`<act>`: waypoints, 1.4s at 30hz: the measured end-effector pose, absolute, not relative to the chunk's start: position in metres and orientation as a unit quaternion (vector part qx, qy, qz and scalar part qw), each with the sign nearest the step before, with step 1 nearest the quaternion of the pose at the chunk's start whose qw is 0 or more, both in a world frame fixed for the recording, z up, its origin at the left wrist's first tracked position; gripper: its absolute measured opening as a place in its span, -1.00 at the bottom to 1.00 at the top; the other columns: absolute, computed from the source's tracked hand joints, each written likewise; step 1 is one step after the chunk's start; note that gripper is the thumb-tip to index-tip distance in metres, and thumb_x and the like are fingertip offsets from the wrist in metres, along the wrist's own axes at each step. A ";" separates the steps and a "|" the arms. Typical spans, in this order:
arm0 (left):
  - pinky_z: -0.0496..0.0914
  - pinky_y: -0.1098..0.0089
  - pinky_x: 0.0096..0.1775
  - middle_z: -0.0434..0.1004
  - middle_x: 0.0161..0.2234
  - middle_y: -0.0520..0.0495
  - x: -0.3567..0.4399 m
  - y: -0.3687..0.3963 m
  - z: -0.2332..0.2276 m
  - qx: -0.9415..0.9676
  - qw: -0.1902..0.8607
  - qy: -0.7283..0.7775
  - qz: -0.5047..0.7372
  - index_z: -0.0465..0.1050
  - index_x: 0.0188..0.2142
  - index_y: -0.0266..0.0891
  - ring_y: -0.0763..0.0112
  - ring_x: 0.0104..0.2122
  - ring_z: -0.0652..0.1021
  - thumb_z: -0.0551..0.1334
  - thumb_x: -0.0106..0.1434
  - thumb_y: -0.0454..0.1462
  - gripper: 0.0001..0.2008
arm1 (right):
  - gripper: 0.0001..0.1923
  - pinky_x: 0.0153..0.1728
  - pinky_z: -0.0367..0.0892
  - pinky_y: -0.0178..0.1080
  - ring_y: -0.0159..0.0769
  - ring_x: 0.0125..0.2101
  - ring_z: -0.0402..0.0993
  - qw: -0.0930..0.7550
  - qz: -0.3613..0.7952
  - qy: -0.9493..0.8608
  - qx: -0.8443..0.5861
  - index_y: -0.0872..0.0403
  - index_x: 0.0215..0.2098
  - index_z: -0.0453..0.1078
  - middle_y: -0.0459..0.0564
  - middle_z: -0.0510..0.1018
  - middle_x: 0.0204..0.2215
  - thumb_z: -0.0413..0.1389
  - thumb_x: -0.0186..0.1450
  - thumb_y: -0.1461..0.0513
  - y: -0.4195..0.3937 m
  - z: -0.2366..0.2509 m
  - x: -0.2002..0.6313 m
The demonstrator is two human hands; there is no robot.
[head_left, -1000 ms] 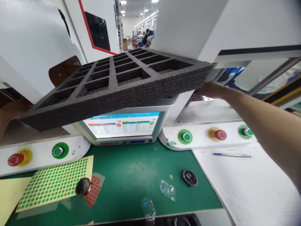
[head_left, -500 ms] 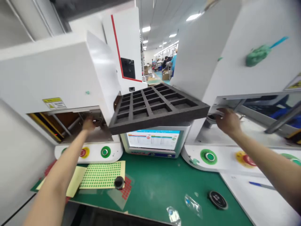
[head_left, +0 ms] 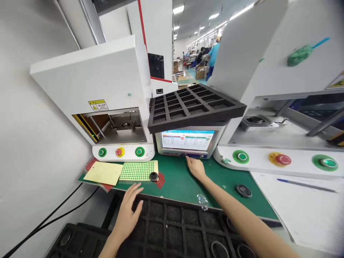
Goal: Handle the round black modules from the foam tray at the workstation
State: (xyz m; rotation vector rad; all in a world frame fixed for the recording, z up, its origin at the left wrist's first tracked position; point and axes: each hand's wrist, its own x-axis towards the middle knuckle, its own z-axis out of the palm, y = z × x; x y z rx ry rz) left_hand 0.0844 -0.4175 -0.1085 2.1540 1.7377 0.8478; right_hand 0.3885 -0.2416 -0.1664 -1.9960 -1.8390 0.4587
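Head view: two hands, both empty. Left hand (head_left: 128,211), lower centre-left, fingers spread flat on the near foam tray (head_left: 172,229) at the bottom edge; its long axis runs left-right. Right hand (head_left: 197,168), centre, open, fingertips at the screen (head_left: 186,140) base, possibly touching. Two foam trays: the second foam tray (head_left: 193,107) sits tilted above the screen, long axis left-right. Green worktop (head_left: 182,186) holds two round black parts (head_left: 154,176) (head_left: 243,190), one green dot sheet (head_left: 138,170), one yellow sheet (head_left: 103,173).
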 end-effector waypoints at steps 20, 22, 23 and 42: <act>0.43 0.03 0.07 0.45 0.08 -0.18 0.156 -0.353 -0.097 0.704 0.200 0.669 0.129 0.44 0.03 -0.25 0.19 0.04 0.50 0.24 0.36 -0.18 -0.70 | -0.72 -0.27 0.48 -0.25 -0.37 -0.33 0.49 0.326 0.185 -0.683 -0.627 0.16 -0.16 0.44 -0.05 0.53 -0.27 0.09 0.44 0.08 -0.324 -0.100 0.365; 0.41 -0.01 0.10 0.43 0.11 -0.19 0.158 -0.356 -0.093 0.683 0.245 0.666 0.176 0.42 0.06 -0.26 0.15 0.08 0.48 0.24 0.36 -0.18 -0.67 | -0.64 -0.40 0.42 -0.33 -0.45 -0.50 0.41 0.363 0.178 -0.704 -0.584 0.17 -0.35 0.41 -0.14 0.45 -0.49 0.08 0.44 0.05 -0.369 -0.098 0.369; 0.39 -0.01 0.12 0.43 0.12 -0.22 0.160 -0.359 -0.091 0.671 0.273 0.659 0.200 0.41 0.08 -0.27 0.14 0.10 0.47 0.22 0.37 -0.19 -0.67 | -0.58 -0.46 0.37 -0.36 -0.48 -0.58 0.34 0.383 0.175 -0.712 -0.563 0.16 -0.45 0.37 -0.18 0.38 -0.59 0.07 0.44 0.04 -0.395 -0.097 0.372; 0.53 0.50 -0.27 0.58 -0.24 -0.08 0.213 -0.588 -0.101 0.477 0.631 0.424 0.442 0.62 -0.13 -0.16 0.45 -0.28 0.59 0.31 0.30 -0.24 -0.83 | -0.77 -0.24 0.56 -0.41 -0.38 -0.29 0.58 0.619 0.387 -0.484 -0.482 0.02 -0.29 0.41 -0.08 0.58 -0.35 0.22 0.22 0.46 -0.608 -0.110 0.357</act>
